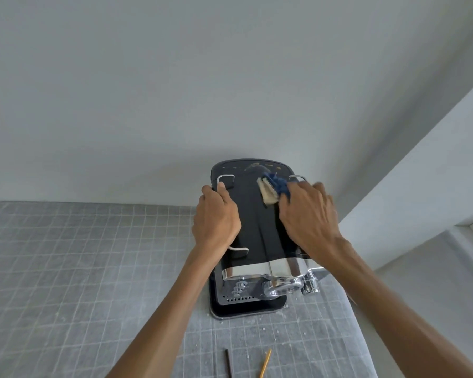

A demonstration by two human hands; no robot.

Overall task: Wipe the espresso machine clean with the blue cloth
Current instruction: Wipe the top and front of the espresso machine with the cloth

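Note:
A black and chrome espresso machine (pixel 257 230) stands on the grey checked table cover, close to the white wall. My left hand (pixel 216 216) grips the machine's top left edge beside a wire rail. My right hand (pixel 309 216) lies on the top right side, its fingers curled on the bunched blue cloth (pixel 277 185). The cloth, with a pale tan part, sits on the black top near the back. Small yellowish specks dot the rear edge of the top.
The grey gridded cover (pixel 79 282) spreads wide to the left and in front. A dark stick (pixel 228 362) and a yellow pencil (pixel 265 362) lie near the front. A white wall rises behind, and a white ledge (pixel 421 186) juts at the right.

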